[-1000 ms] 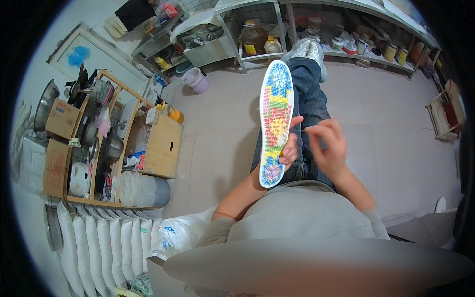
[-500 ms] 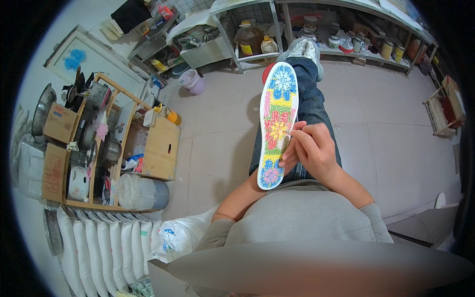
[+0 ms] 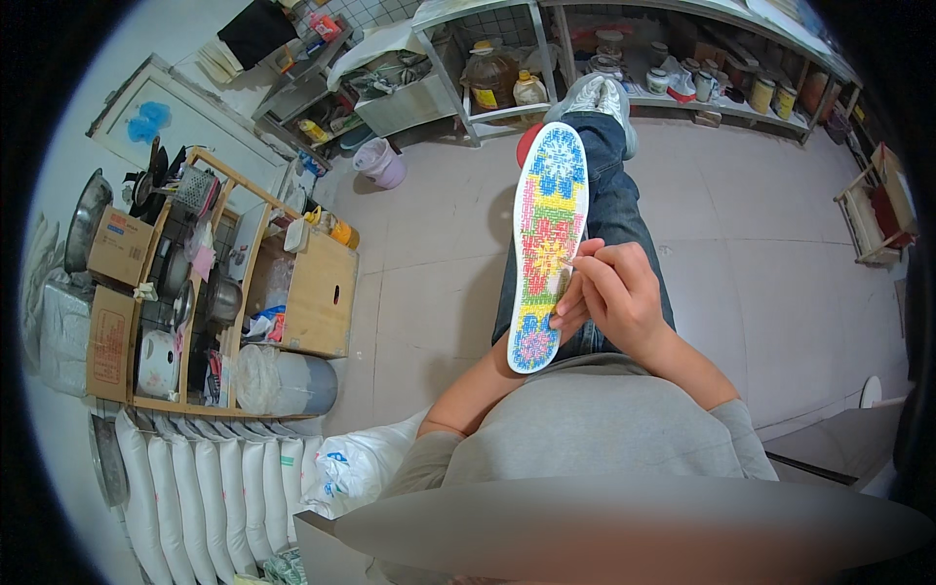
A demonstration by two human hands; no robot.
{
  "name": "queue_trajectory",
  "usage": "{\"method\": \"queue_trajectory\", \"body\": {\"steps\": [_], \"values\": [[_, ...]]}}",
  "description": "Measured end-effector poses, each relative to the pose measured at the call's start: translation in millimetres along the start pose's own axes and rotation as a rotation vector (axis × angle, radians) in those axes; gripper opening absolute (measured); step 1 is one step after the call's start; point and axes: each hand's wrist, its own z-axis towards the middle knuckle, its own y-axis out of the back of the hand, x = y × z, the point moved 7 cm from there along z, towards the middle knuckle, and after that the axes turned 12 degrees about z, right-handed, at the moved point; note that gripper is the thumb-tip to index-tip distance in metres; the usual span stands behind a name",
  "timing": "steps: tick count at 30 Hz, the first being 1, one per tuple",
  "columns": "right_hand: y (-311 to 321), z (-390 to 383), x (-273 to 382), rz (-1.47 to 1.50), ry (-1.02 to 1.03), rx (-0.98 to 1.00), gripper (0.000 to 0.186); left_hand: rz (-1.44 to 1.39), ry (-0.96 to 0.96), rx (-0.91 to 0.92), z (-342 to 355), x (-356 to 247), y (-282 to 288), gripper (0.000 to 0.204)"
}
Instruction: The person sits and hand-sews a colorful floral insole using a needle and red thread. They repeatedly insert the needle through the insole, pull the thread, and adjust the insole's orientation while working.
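The patterned insole (image 3: 548,219) lies over your left hand (image 3: 571,310), which clasps its edge; your right hand (image 3: 624,292), fingertips pinched together, sits just beside. Should the left hold slacken, the insole could tilt.

Insole (image 3: 551,214) over legs (image 3: 616,190), left hand (image 3: 571,302) beneath, right hand (image 3: 622,292) at its right edge; bucket (image 3: 378,163) on floor (image 3: 429,244) ahead-left, sacks (image 3: 208,497) back-left, jars (image 3: 760,95) on shelf (image 3: 736,108) ahead-right.
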Motion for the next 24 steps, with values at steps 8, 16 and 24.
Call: {"method": "queue_trajectory", "body": {"steps": [8, 16, 24], "values": [[0.9, -0.8, 0.1, -0.003, -0.002, -0.002, 0.027, -0.003, 0.001, 0.032, 1.5, 1.1, 0.8, 0.05], [-11.0, -12.5, -51.0, 0.467, -0.432, -0.015, 0.013, 0.632, -0.108, -0.419, -0.2, -16.3, 21.8, 0.039], [-53.4, -58.6, -94.0, 1.27, -1.052, -0.147, 0.024, 0.912, -0.29, -0.418, -0.8, -18.9, 4.8, 0.039]]}}
